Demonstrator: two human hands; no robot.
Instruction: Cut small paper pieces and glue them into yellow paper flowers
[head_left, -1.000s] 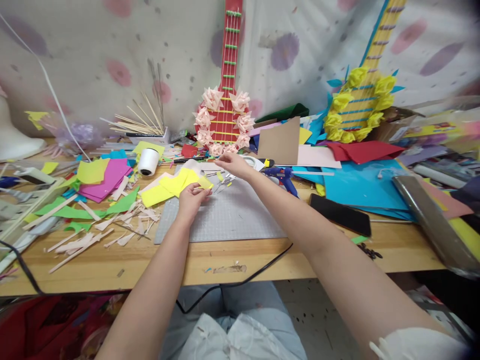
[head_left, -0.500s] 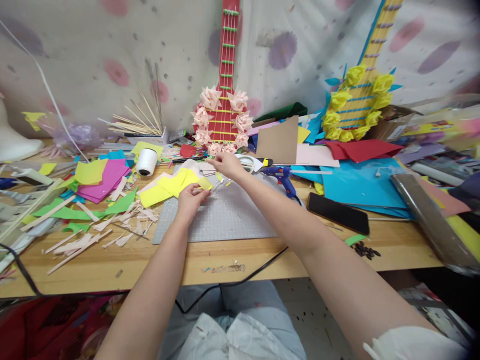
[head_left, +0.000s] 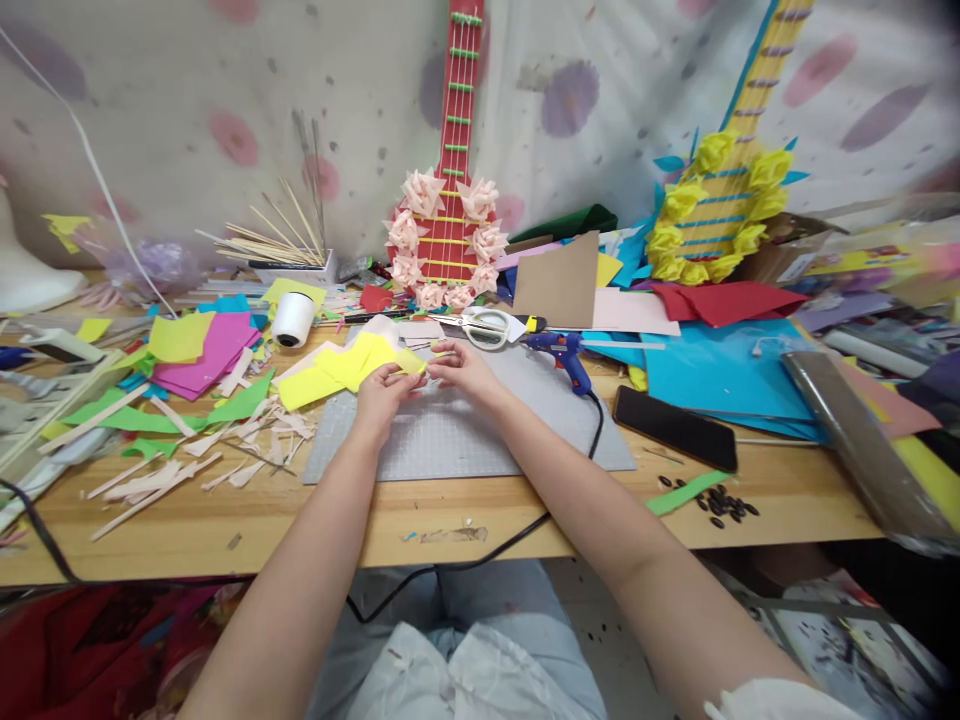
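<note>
Yellow paper piece [head_left: 411, 364], small, flat, pinched btwn left hand [head_left: 384, 393] & right hand [head_left: 463, 366] fingertips, over grey mat [head_left: 480, 430].

Craft workshop, hobby or small-production bench. Wooden worktable [head_left: 247, 520] littered with coloured paper offcuts [head_left: 217, 345], grey cutting mat [head_left: 465, 430], scissors [head_left: 484, 326], blue glue gun [head_left: 564, 352], spool of white thread [head_left: 292, 320], bamboo skewers [head_left: 281, 240]. Two handmade paper guitars, red [head_left: 446, 215] and yellow [head_left: 724, 200], lean against a flower-print fabric backdrop [head_left: 225, 90].
</note>
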